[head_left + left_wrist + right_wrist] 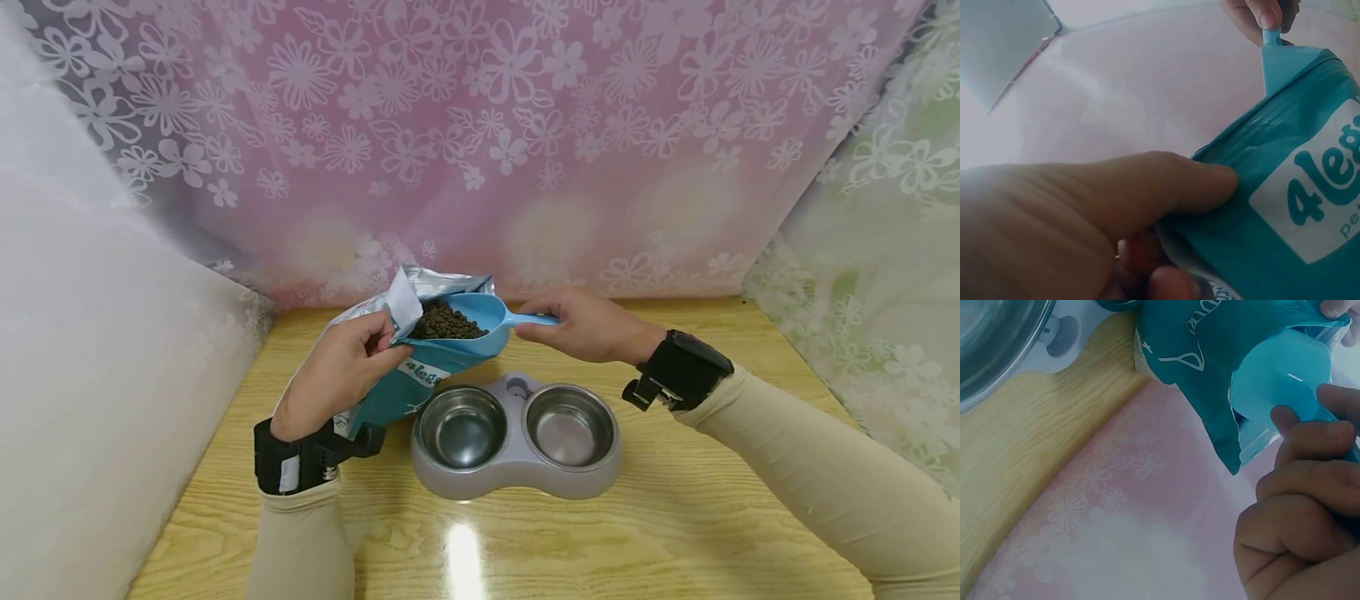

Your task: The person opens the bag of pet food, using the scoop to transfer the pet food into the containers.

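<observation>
Table (675, 517): wood-grain top, yellowish brown, a bright streak of glare towards the near side. Directly on it: one double feeding stand (517, 482), greyish mauve, upright, fitted side by side with two round metal bowls (568, 433). One teal bag (397, 392), tilted, behind and left of the stand; contact with the tabletop hidden.

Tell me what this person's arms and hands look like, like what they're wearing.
Plain beige sleeves cover both forearms, up to black wrist bands. The left band has a whitish patch; the right band shows none. Each has a small black attachment jutting out. Left hand and right hand are gloveless.
</observation>
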Action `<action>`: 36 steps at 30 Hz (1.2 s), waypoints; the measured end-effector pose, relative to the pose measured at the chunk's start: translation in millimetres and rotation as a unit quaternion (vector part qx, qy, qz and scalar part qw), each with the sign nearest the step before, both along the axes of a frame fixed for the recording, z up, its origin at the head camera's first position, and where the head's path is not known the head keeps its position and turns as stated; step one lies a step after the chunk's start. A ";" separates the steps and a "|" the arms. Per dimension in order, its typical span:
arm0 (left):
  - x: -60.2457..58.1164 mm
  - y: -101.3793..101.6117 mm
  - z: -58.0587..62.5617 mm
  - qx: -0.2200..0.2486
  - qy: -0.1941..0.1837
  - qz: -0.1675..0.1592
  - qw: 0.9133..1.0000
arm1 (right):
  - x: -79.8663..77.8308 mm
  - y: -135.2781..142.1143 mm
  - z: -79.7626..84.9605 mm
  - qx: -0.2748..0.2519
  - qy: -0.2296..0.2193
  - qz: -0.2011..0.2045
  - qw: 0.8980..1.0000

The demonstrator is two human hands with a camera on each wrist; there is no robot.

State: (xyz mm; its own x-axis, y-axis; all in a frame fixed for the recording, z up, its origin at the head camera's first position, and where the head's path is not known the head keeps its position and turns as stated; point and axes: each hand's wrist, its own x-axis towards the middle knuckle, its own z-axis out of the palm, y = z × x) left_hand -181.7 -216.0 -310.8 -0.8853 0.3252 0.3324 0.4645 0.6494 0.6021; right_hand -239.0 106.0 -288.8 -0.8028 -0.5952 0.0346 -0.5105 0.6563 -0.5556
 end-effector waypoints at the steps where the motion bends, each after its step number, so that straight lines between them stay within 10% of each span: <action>1: -0.2 0.2 0.3 0.000 0.001 0.000 1.000 | 0.1 0.2 0.4 -0.002 0.002 0.001 1.000; 21: 1.8 2.4 -0.5 -0.016 0.018 0.000 1.000 | 10.3 0.4 6.6 0.042 0.125 0.035 0.991; 36: -0.2 1.3 -0.7 -0.010 0.010 0.000 1.000 | 4.5 5.9 5.5 0.016 0.078 0.026 0.997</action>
